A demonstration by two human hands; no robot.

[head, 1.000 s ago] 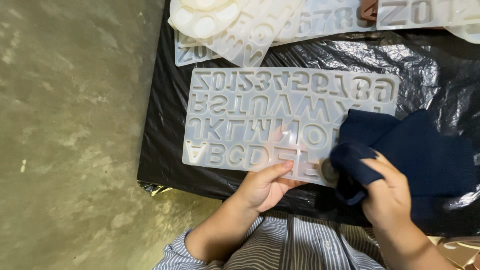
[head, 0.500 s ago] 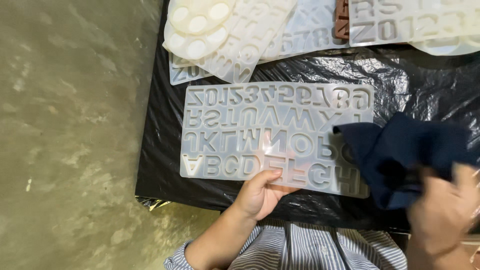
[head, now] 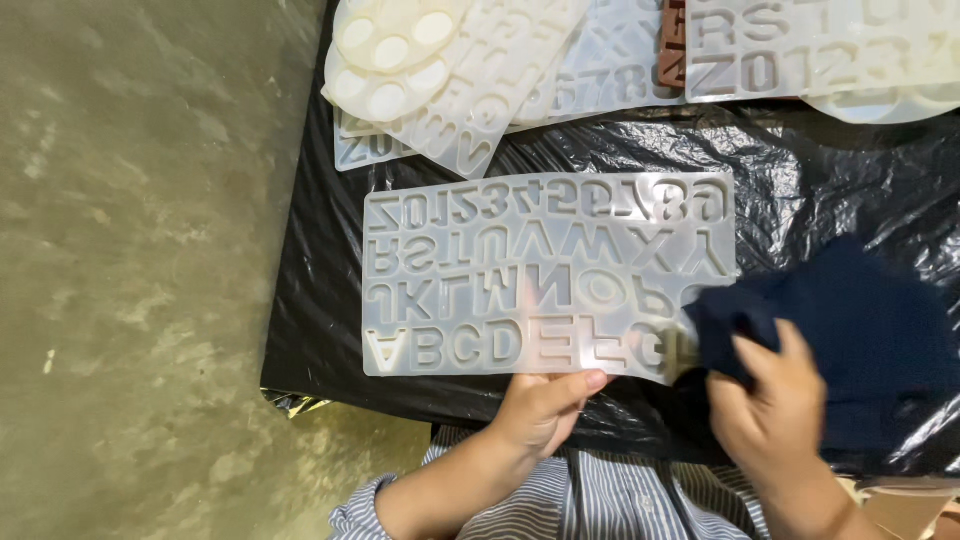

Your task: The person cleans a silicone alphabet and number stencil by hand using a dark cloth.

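I'm looking straight down at the mould (head: pixel 545 275), a translucent silicone sheet of letter and number cavities, lying flat on the black plastic (head: pixel 810 170) that covers the work surface. My left hand (head: pixel 540 410) is at the near edge, fingers curled with the fingertips pressing on the rim to pin it. My right hand (head: pixel 775 410) is closed around a bunched dark blue cloth (head: pixel 860 330), and the cloth's front corner is touching the mould's near right corner, over the last letters of the bottom row.

Risks as I read them: only one edge is pinned, so a hard wipe across could drag the sheet or buckle the soft far side. The plastic beneath looks slick and wrinkled, so it may slide along with the mould. The near edge sits close to the plastic's front border above the floor (head: pixel 150 270); a pull toward me could tip it off. The cloth may snag in a cavity or leave lint there. The stacked moulds (head: pixel 470 90) beyond, well apart, look safe unless the sheet is shoved forward.
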